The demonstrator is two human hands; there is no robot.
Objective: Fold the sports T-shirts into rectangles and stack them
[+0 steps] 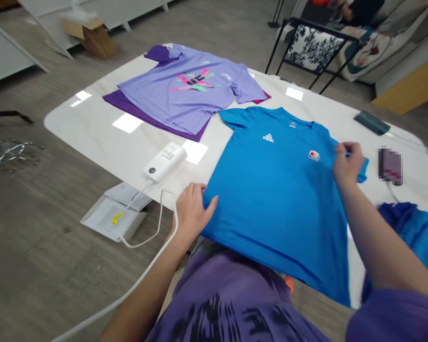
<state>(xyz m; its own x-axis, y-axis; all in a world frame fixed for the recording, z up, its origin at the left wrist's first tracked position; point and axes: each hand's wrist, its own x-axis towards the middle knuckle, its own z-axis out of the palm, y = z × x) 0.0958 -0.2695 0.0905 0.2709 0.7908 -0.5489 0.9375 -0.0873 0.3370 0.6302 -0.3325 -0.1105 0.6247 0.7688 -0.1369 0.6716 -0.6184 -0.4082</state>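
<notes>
A blue T-shirt (pixel 278 190) lies spread front side up on the white table, its bottom hem hanging over the near edge. My left hand (pixel 194 211) rests at the shirt's left side near the hem, thumb and fingers apart. At the sleeve on the right, my right hand (pixel 347 164) has thumb and fingers pinched together on the cloth. Beyond the shirt's left sleeve, a lavender T-shirt (pixel 214 95) with a bright print lies flat over dark purple cloth (pixel 142 111).
On the table (pixel 92 137) sits a white power bank-like device (pixel 166 161) with a white cable passing over my left forearm. A dark case (pixel 372 122), a blurred-out phone-like object (pixel 390 165) and crumpled blue clothes (pixel 413 232) lie right. A chair (pixel 314 50) stands behind; someone sits farther back.
</notes>
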